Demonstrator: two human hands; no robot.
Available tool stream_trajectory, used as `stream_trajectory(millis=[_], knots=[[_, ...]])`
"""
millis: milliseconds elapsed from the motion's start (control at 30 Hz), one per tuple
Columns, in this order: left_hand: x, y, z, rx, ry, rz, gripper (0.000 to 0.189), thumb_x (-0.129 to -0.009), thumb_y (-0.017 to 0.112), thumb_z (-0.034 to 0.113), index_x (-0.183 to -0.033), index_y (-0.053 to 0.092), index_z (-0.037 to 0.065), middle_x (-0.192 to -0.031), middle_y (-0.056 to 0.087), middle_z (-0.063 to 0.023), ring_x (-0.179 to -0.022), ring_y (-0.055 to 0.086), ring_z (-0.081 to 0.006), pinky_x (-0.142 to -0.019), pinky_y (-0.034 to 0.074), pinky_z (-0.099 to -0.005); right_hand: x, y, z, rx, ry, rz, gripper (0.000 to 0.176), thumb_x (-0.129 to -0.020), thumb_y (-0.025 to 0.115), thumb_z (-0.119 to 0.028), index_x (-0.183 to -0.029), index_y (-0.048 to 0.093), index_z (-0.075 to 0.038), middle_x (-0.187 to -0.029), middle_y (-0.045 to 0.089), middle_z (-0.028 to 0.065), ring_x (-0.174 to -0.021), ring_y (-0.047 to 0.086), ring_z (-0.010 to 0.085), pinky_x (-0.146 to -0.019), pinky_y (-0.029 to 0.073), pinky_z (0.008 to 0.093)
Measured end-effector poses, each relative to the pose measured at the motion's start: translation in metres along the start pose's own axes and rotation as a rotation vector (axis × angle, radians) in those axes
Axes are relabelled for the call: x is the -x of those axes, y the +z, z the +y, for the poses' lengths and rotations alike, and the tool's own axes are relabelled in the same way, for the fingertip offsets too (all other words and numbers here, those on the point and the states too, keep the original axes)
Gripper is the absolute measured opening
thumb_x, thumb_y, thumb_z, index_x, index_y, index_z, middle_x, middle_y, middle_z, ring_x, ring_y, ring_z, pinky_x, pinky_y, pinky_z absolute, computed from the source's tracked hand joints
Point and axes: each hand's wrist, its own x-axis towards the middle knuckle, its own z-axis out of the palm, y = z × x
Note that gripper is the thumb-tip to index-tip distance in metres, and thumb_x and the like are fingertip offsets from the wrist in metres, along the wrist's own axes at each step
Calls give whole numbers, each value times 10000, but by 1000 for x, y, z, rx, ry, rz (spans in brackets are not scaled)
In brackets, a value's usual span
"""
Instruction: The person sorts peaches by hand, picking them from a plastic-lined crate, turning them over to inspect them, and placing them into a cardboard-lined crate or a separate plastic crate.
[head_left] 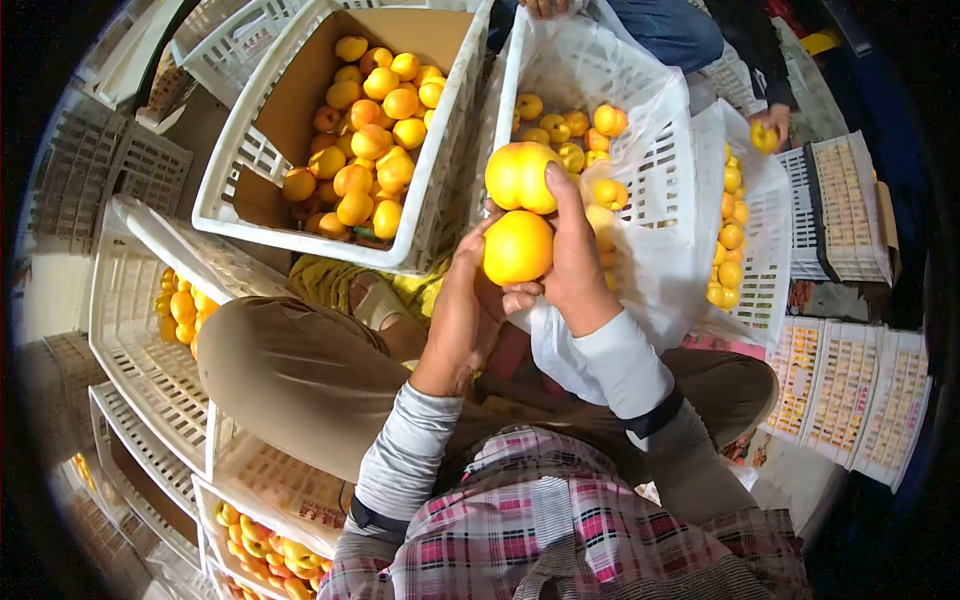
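Note:
Two large yellow peaches sit together between my hands, over the near side of a lined white crate. The upper peach has my right thumb pressed on its right side. Below it, the lower peach rests against my right hand, whose fingertips curl beneath it. My left hand is closed around the lower peach from the left, most of its fingers hidden behind the fruit. Several smaller peaches lie in the crate beyond.
A cardboard-lined white crate heaped with peaches stands at front left. More peach crates flank me on the left and right. A co-worker's hand holds a peach at upper right. Another hand touches the middle crate's far rim.

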Motion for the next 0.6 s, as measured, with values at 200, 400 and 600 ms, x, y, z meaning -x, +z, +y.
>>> stream_trajectory(millis=[200, 400, 600], knots=[[7, 1, 1, 19, -44, -54, 512, -917, 321, 453, -1178, 418, 23, -894, 565, -124, -700, 568, -194, -604, 486, -266, -14, 9, 5, 235, -161, 69, 427, -843, 518, -385, -1073, 506, -26, -850, 572, 89, -689, 593, 164, -578, 505, 286], [5, -2, -3, -348, 231, -28, 532, -841, 588, 111, -1279, 293, 49, -958, 539, -70, -686, 539, -102, -580, 468, -230, -21, 1, 8, 106, -95, 129, 455, -827, 537, -422, -1061, 542, -32, -973, 551, 68, -868, 541, 152, -735, 467, 288], [11, 0, 3, -301, 126, 42, 445, -875, 544, 205, -1245, 352, 48, -952, 537, -69, -686, 534, -99, -565, 473, -226, -17, 1, 17, 118, -174, 136, 418, -858, 496, -381, -1105, 500, -44, -916, 568, 86, -747, 599, 200, -640, 509, 314]])
